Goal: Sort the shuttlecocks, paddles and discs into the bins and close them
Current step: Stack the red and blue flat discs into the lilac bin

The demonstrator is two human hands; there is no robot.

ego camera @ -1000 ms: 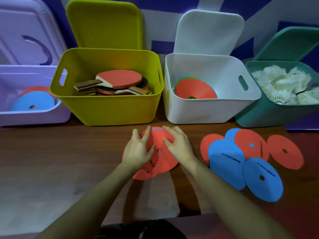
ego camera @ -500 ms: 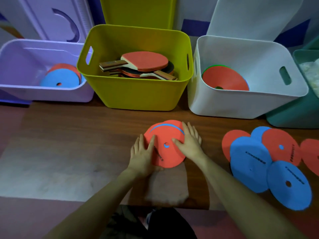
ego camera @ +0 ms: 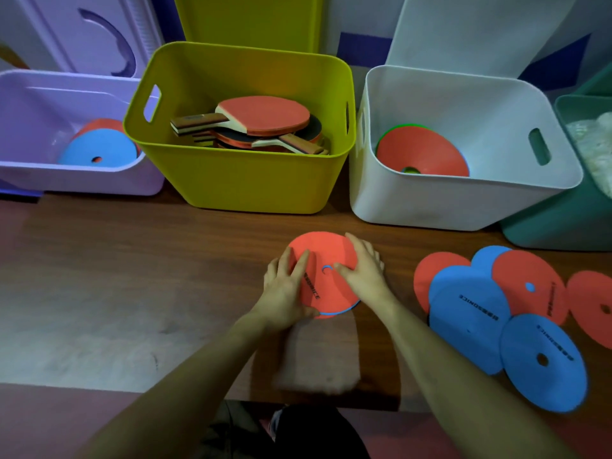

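Observation:
A small stack of discs [ego camera: 328, 250], red on top with a blue edge showing beneath, lies on the wooden table in front of the bins. My left hand [ego camera: 286, 288] rests on its left side with fingers laid flat, thumb at the lower rim. My right hand [ego camera: 362, 270] presses on its right side near the centre hole. Several loose red and blue discs [ego camera: 470, 306] overlap on the table to the right. Paddles [ego camera: 265, 119] lie in the yellow-green bin [ego camera: 258, 190]. Shuttlecocks [ego camera: 596, 147] show in the teal bin [ego camera: 563, 226].
A lilac bin [ego camera: 82, 185] at far left holds a blue disc [ego camera: 99, 154] over a red one. The white bin [ego camera: 447, 210] holds a red disc [ego camera: 427, 150] over a green rim. All four lids stand open behind the bins. The table's front edge runs just below my forearms.
The scattered red discs under my hands have been squared into one neat stack, and both hands stay on it. The view has shifted left and closer.

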